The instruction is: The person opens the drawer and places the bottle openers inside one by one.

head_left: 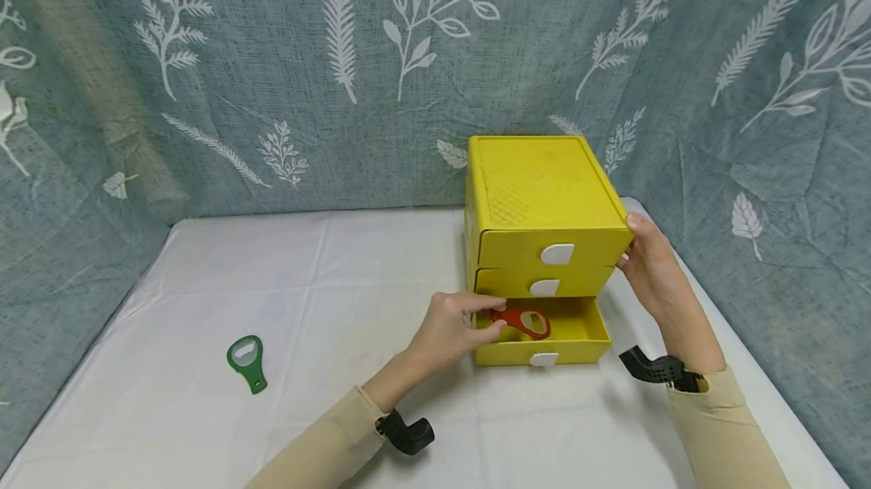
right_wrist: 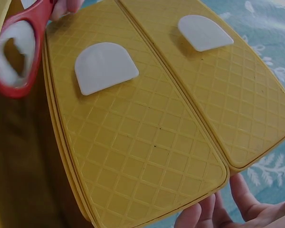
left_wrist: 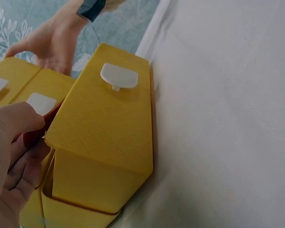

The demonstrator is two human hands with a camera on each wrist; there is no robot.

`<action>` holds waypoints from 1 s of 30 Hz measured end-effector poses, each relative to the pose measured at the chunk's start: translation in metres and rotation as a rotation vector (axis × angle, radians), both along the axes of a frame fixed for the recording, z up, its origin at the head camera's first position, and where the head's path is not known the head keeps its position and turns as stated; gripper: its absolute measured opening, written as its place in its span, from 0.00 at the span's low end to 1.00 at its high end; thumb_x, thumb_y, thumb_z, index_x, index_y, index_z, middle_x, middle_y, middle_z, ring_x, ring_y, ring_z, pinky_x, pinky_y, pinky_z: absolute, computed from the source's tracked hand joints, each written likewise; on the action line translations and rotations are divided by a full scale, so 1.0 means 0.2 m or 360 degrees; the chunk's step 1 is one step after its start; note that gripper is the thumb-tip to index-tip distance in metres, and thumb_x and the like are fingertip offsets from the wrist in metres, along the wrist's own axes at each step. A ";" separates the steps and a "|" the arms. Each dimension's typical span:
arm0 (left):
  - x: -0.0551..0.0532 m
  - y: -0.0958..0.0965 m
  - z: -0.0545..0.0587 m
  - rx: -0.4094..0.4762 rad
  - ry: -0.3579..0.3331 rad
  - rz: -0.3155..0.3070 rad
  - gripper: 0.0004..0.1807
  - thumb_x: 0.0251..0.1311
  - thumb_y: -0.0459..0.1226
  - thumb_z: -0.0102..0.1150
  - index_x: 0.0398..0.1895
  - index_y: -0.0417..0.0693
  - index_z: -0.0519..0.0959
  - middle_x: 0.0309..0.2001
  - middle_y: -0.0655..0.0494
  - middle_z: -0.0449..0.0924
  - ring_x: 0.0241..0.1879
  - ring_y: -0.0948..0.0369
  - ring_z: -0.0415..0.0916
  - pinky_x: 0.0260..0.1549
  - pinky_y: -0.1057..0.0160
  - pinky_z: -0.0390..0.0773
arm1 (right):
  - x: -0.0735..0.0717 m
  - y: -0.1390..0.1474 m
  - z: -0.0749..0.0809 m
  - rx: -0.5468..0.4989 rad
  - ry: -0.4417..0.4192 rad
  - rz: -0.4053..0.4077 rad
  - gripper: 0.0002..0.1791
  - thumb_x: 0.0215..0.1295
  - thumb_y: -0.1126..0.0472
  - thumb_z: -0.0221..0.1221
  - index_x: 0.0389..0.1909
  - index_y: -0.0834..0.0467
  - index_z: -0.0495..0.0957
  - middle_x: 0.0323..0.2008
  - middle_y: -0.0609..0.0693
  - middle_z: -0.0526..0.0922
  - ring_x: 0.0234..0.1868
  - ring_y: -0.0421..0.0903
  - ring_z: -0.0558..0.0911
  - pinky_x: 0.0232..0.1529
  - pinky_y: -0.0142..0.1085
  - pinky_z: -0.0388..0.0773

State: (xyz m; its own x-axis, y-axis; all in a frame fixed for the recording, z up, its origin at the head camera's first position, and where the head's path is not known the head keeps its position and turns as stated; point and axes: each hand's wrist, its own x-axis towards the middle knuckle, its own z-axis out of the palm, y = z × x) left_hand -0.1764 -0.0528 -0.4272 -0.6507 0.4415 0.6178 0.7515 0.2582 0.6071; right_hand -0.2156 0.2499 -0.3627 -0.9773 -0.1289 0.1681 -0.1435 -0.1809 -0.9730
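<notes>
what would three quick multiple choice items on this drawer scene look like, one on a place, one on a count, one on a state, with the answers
1. Where is the green bottle opener?
A. in the bottom drawer
B. on the white table cloth, left of the yellow drawer unit
C. on top of the unit

2. How many drawers does the unit have?
A. two
B. three
C. four

3. What state is the bottom drawer in?
A. pulled open
B. closed
C. taken out

Answers: 1 B, it lies alone on the cloth, far from the unit. 2 B, three white handles are stacked down the front. 3 A, it juts forward and the left hand holds the red bottle opener over it, while the right hand rests on the unit's side.
</notes>
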 end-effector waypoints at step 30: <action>0.40 -1.37 0.12 -0.0268 -0.0672 0.0878 0.23 0.57 0.44 0.72 0.57 0.56 0.82 0.54 0.59 0.81 0.49 0.71 0.77 0.45 0.77 0.71 | 0.00 -0.01 0.00 -0.0018 0.0028 0.0012 0.17 0.74 0.47 0.47 0.51 0.52 0.75 0.46 0.47 0.78 0.51 0.46 0.71 0.51 0.43 0.67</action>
